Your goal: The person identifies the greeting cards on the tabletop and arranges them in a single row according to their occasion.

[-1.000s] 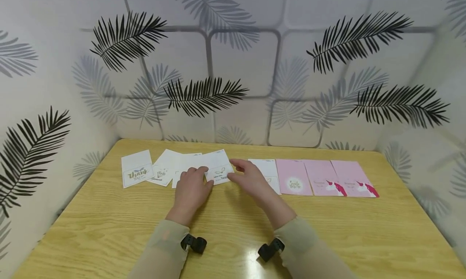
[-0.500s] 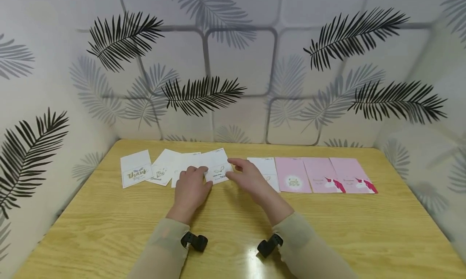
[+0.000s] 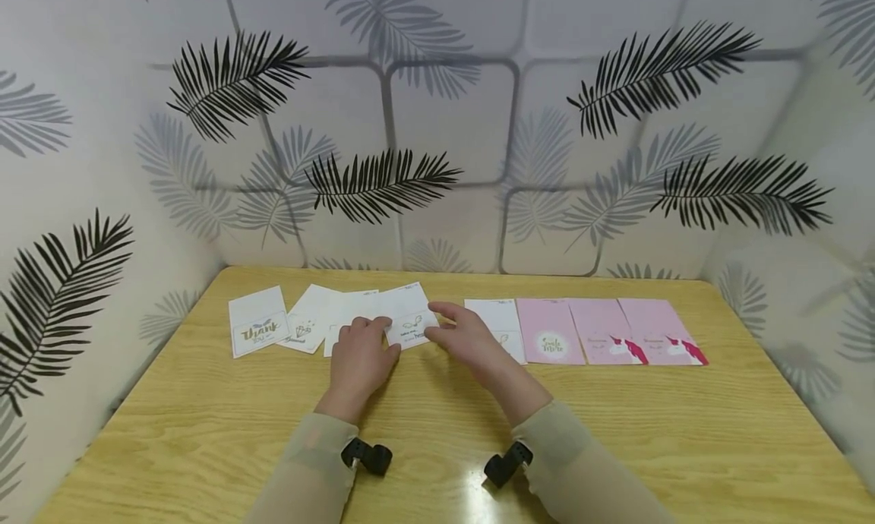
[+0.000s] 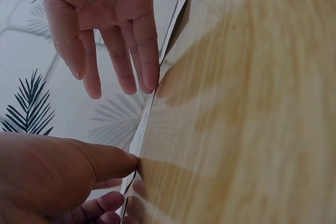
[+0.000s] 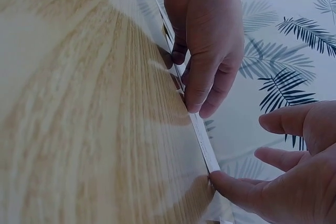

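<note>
One card point(image 3: 412, 311) between left hand point(image 3: 359, 361), right hand point(image 3: 470, 339).

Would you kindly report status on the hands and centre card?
Left hand at left edge of centre white card; right hand at its right. Card lying on table. Neighbouring white card close on left.

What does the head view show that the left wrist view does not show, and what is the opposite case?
Only the head view: the three pink cards, the readable "Thank You" card, the light sleeves and the black wrist devices.

Only the left wrist view: the palm side of the right hand, and the white cards seen nearly edge-on.

Both: the left hand, the wooden table and the leaf-patterned wall.
</note>
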### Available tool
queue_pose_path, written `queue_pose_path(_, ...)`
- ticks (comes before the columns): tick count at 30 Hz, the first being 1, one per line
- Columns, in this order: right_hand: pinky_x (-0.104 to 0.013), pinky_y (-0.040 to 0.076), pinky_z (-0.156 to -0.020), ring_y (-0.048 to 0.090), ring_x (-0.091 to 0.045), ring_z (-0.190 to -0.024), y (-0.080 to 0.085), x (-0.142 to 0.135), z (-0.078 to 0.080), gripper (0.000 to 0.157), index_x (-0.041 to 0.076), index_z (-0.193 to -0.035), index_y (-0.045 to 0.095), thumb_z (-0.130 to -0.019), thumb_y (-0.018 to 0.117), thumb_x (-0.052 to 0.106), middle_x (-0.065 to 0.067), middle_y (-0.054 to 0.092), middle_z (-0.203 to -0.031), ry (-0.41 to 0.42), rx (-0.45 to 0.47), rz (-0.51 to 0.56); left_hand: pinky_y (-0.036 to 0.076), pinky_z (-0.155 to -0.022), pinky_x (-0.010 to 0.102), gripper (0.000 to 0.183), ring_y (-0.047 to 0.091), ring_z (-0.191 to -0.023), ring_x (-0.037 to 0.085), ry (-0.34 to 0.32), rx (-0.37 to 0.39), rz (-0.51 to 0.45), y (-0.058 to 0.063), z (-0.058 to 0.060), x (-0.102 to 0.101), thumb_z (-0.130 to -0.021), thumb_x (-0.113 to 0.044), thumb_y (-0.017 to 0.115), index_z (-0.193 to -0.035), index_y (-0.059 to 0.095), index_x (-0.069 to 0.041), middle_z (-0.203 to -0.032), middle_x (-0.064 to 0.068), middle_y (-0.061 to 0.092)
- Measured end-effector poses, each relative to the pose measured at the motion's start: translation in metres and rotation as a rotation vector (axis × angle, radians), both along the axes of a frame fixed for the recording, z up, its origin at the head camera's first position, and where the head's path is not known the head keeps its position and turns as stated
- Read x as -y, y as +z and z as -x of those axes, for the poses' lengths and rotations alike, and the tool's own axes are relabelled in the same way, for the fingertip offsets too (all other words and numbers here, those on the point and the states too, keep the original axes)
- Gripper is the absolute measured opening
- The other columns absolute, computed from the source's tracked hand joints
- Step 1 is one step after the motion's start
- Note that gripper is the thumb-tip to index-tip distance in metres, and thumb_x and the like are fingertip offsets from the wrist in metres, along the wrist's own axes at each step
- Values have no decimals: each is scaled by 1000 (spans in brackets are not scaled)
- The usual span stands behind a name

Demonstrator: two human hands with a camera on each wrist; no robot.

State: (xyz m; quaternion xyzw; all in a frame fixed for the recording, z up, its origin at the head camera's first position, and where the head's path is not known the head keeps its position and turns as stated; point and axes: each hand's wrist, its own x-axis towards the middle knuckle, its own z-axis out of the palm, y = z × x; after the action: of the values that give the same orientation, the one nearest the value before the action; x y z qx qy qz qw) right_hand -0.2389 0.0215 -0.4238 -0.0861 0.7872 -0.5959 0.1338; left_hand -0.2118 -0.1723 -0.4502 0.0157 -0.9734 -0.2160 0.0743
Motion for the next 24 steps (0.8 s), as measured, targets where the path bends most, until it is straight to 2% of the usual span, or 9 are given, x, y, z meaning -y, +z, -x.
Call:
queue_pose_path(6, -59, 42, -121, 45, -44, -154, -1, 1, 1, 58, 7, -162, 54, -107, 69, 15, -18, 47, -169, -13, -8, -26, 54, -97, 64, 47, 60, -124, 48, -4, -7, -1, -2, 0, 1, -102, -23, 81, -145, 70, -6, -137, 26, 64)
queue_pose_path(12, -58, 38, -124, 42, -44, -157, 1, 1, 0, 61, 7, -164, 51, -107, 69, 15, -19, 43, -172, 13, 18, -14, 53, -99, 65, 49, 59, -125, 48, 5, 14, -8, 0, 0, 0, -102, -24, 82, -146, 70, -6, -138, 26, 64)
queue_pose_path(16, -59, 38, -124, 43, -44, -156, 2, 1, -1, 60, 5, -164, 51, -107, 69, 14, -23, 44, -170, -5, 23, -3, 53, -98, 64, 49, 60, -124, 47, 2, 14, -7, -1, 0, 0, -102, -23, 82, -145, 70, -6, -138, 26, 64)
queue_pose_path(20, -57, 43, -121, 48, -42, -152, 1, 1, 1, 58, 2, -162, 52, -107, 68, 12, -25, 49, -166, -24, 29, 10, 54, -96, 64, 48, 61, -122, 48, -5, 5, -1, -2, 1, 1, -101, -22, 83, -144, 71, -6, -136, 26, 65)
queue_pose_path(24, -51, 51, -114, 59, -36, -139, 2, 0, 3, 56, -2, -160, 53, -107, 66, 10, -24, 57, -158, -34, 19, 23, 54, -96, 64, 49, 61, -122, 48, -3, 3, -7, -3, 2, 1, -101, -23, 83, -145, 71, -8, -137, 25, 65)
